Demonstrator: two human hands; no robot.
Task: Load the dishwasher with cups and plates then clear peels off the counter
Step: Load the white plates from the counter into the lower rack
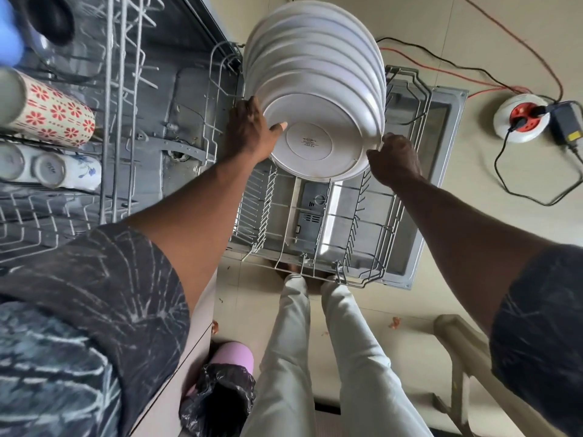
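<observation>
Lower rack (pixel 419 89) pulled out. Row of plates on edge at its far end. Nearest plate (pixel 315 143) lies between both hands: left grip (pixel 249 127) clamped on its left rim, right grip (pixel 394 159) pinching its right rim. Free slots toward rack's near edge.

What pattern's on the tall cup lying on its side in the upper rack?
The cup is cream with red flowers and dashes, seen in the head view.

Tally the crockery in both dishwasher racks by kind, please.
White round plates: about 8, rims overlap
Red-flowered cream cup: 1
White ceramic cups lying on their sides: 2
Dark round vessel, blurred: 1
Total: about 12
</observation>
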